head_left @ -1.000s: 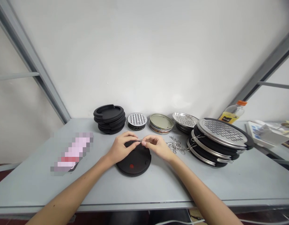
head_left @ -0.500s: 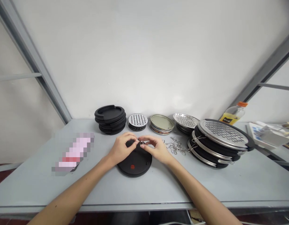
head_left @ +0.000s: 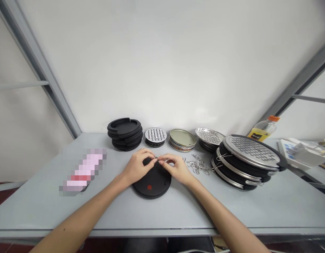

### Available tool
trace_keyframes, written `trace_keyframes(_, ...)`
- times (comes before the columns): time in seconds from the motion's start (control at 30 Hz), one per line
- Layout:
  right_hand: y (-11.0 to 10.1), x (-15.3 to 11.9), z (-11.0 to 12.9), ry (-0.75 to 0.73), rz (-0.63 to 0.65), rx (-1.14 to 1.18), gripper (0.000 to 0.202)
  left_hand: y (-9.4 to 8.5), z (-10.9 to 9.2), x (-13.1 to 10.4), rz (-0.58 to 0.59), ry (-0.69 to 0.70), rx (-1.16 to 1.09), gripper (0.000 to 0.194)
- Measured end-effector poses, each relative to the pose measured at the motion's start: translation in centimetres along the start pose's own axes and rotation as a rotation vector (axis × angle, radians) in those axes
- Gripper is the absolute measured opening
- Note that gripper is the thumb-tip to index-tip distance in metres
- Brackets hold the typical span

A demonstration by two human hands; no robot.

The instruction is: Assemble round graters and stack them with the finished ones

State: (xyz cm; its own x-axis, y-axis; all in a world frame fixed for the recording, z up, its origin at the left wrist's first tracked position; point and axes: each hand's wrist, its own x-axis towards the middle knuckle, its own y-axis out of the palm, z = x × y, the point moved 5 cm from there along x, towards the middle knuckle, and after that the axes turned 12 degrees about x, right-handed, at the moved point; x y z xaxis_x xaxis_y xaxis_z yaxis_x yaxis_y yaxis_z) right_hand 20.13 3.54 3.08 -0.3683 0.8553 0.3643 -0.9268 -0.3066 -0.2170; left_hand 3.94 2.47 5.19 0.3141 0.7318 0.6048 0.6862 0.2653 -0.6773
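A round black disc (head_left: 151,182) with a red dot lies on the grey table in front of me. Above its far edge, my left hand (head_left: 140,163) and my right hand (head_left: 175,168) meet, fingertips pinched on a small wire clip (head_left: 156,158), which is mostly hidden by the fingers. To the right of my right hand lies a loose pile of silver wire clips (head_left: 197,164). Further right stands a tall stack of black discs with slotted metal plates (head_left: 253,151), some wire clips sticking out of its left side.
Along the wall stand black rings (head_left: 125,135), small grater plates (head_left: 155,135), greenish round lids (head_left: 182,138) and perforated metal plates (head_left: 209,136). A bottle (head_left: 264,129) with an orange cap is behind the tall stack. A blurred pink object (head_left: 85,168) lies left on the table (head_left: 120,214).
The fingertips of both hands have come closer together around the wire clip, so less of it shows. The view has shifted very slightly.
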Motion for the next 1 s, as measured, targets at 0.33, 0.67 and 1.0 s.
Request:
trace_keyframes(0.33, 0.1, 0.0, -0.1, -0.154, -0.001, -0.228, 0.019, -0.1, 1.4, 0.3, 0.010, -0.031, 0.014, 0.010)
trace_keyframes(0.67, 1.1, 3.2, -0.7, -0.170, -0.066, -0.430, 0.023, 0.0, 4.4, 0.6, 0.075, -0.148, 0.124, 0.014)
trace_keyframes(1.0, 0.9, 2.4, -2.0, -0.105, -0.092, -0.514, 0.024, 0.9, 3.8, -0.3, 0.220, -0.219, 0.308, 0.052)
